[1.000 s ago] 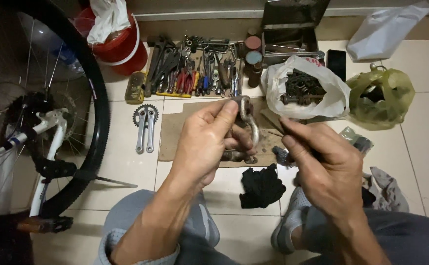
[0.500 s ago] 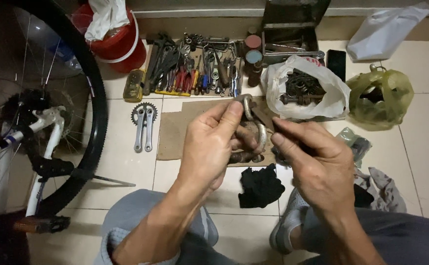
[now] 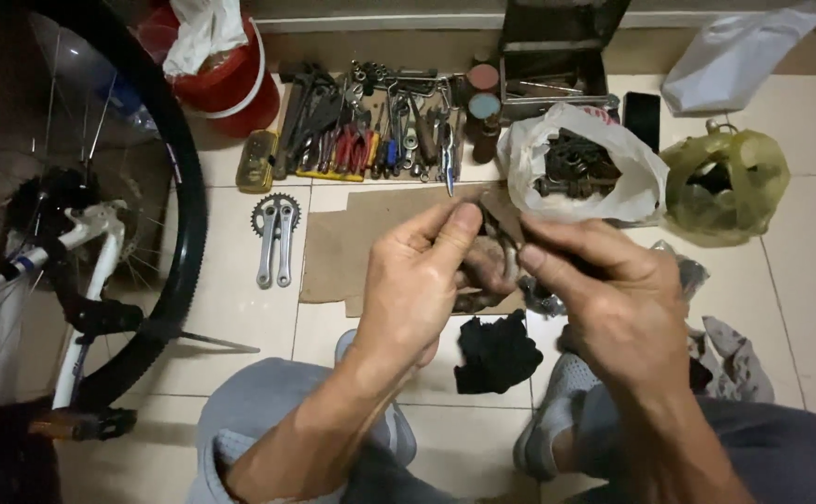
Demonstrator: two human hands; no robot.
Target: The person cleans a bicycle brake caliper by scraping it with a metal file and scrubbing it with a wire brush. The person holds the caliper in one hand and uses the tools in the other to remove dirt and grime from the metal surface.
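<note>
Both hands up over the floor, mid-frame. Left hand point(image 3: 422, 280) pinched, thumb and fingers closed on a small dark metal part point(image 3: 494, 245); right hand point(image 3: 613, 299) closed on the same part from the other side, fingertips meeting the left's. Part mostly hidden between the fingers, exact kind not readable; looks greasy and rusty. Held above the cardboard point(image 3: 352, 247) and the black rag point(image 3: 496, 353), just in front of the white bag point(image 3: 529, 159) of dark hardware. Risks, as judged: grip is fingertip-only on an oily piece, so a slip likely drops it onto cardboard or tile; could bounce under the knees or toward the wheel point(image 3: 179, 187) at left. Small bits coming loose would be hard to spot against the rag. Force applied by both hands in opposite directions, so a sudden release could drive knuckles together or pinch skin on an edge. Tools point(image 3: 370, 140) in a row behind, crank point(image 3: 275, 238) just left of the cardboard, green bag point(image 3: 725, 187) to the right: crowded, so a dropped part may get lost among similar metal. Phone point(image 3: 642, 117) beside the white bag, exposed to grease or a knock. Red bucket point(image 3: 230, 79) well clear. Lighting dim, fine detail poor; misreading the part's orientation plausible.
</note>
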